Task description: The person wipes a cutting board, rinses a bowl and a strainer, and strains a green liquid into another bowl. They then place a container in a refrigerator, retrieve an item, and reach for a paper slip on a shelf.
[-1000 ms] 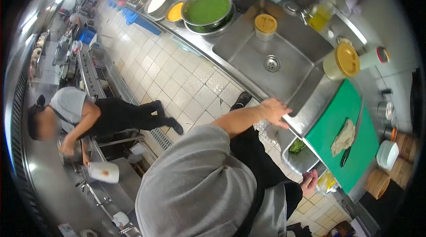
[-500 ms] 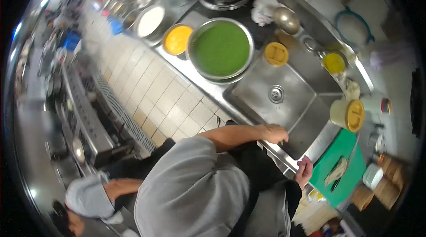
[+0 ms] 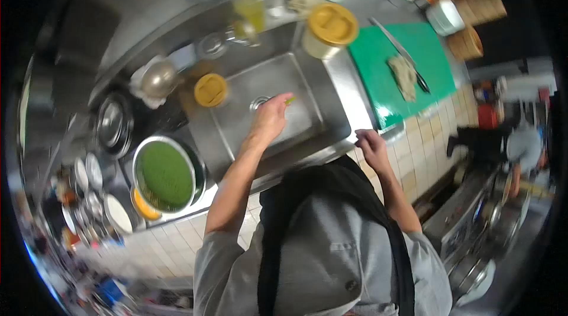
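My left hand [image 3: 270, 119] is over the steel sink [image 3: 236, 138], near its drain, with the fingers closed on a small yellow-green piece [image 3: 290, 100] whose kind I cannot make out. By the sink's front right corner and the green cutting board [image 3: 378, 55], my right hand [image 3: 373, 149] has its fingers curled together; what they hold, if anything, is hidden. On the board lie a knife [image 3: 393, 41] and a crumpled cloth [image 3: 403, 78]. A tub with a yellow lid [image 3: 333, 23] stands at the sink's back right corner.
Left of the sink are a large pot of green liquid [image 3: 165, 174] and a container of orange liquid [image 3: 145, 205]. A yellow lid [image 3: 210, 90] is at the sink's left. Wooden containers [image 3: 464, 42] stand back right. Another person [image 3: 523, 144] is at the far right.
The view has swung to the right, bringing the cutting board nearer the middle. My left hand has moved from the sink's front edge to above the basin.
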Available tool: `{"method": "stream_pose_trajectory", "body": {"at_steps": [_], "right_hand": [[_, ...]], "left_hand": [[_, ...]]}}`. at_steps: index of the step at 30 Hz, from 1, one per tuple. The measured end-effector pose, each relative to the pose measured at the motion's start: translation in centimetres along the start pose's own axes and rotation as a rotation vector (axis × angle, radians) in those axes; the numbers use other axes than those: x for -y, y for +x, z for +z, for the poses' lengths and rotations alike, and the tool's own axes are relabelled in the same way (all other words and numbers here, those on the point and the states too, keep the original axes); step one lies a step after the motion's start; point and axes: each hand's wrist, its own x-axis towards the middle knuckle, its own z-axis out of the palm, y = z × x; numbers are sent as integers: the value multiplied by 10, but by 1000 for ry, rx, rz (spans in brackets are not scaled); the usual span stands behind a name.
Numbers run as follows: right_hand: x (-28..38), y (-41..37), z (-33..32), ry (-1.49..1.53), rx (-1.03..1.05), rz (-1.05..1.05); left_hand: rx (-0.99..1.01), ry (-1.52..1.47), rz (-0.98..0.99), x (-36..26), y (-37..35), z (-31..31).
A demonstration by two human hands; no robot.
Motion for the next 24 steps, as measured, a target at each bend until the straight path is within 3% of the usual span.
{"method": "stream_pose_trajectory", "body": {"at_steps": [2,5,9,11,15,17,18,20,21,22,23,24], "right_hand": [[10,4,-3,25,36,62],[25,16,-12,165,120,154],[36,31,-37,301,145,105],[34,35,-52,339,195,134],[19,34,-86,343,86,90],[5,29,-104,349,10,102],[-2,26,-114,346,-47,118],[-14,19,-138,195,-214,109],[-37,14,-154,88,-284,106],[-45,10,-166,107,-377,132],[-61,6,-180,180,-444,210],[-80,1,-192,261,-516,230]], "left_hand": [[205,-154,-130,-50,6,2],[437,-165,-41,-84,15,43],[423,-24,139,-131,29,92],[460,-27,126,-147,37,111],[573,-52,90,-166,53,142],[655,-138,199,-168,60,157],[649,-131,200,-171,67,159],[291,90,627,-172,87,148],[269,50,520,-169,103,135],[244,-33,245,-170,115,117],[61,90,296,-168,134,98],[-44,108,220,-163,155,82]]}}
